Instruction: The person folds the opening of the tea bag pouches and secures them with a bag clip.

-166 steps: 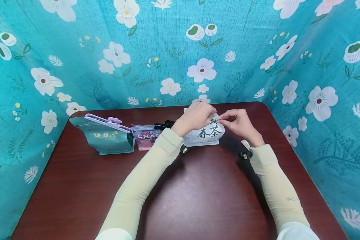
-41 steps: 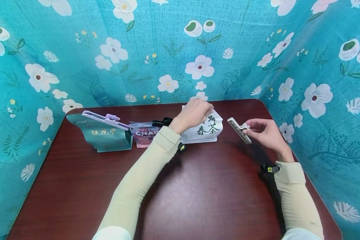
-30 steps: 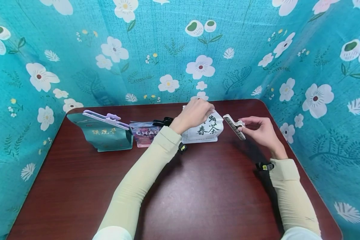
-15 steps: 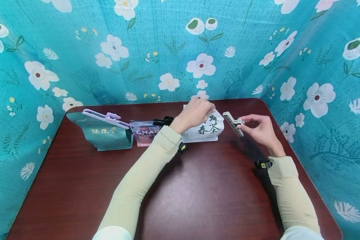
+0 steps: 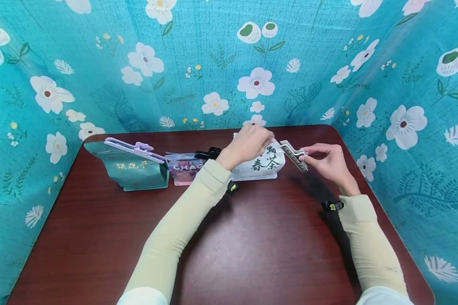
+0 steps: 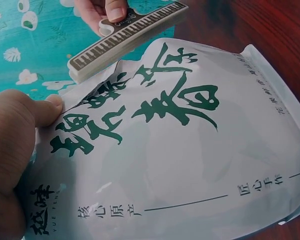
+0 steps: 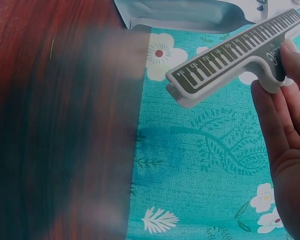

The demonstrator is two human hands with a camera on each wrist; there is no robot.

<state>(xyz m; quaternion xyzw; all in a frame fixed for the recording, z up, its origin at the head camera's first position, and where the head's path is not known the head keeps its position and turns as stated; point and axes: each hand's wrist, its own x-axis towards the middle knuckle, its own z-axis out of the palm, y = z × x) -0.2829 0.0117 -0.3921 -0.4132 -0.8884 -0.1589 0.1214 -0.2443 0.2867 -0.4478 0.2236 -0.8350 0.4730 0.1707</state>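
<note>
A white tea bag with green characters (image 5: 266, 166) stands upright at the back of the table. My left hand (image 5: 247, 146) pinches its folded top edge; in the left wrist view the thumb (image 6: 49, 107) presses on the bag's front. Just right of the bag, a white bag clip with a piano-key print (image 5: 294, 157) hangs in the air. My right hand (image 5: 325, 164) pinches the clip's handles between thumb and fingers, as the right wrist view also shows. The clip's long bar is tilted and close to the bag's top corner; whether they touch I cannot tell.
Left of the white bag stand a green tea bag (image 5: 137, 171) with a purple clip (image 5: 135, 150) and a smaller pink-blue pouch (image 5: 181, 169) with a black clip (image 5: 208, 153). A blue flowered curtain (image 5: 213, 63) surrounds the dark red table (image 5: 252, 237).
Earlier my right hand was at the bag's top corner and the clip lay on the table. It has since picked up the clip and moved it left, towards the bag. My left hand stayed put.
</note>
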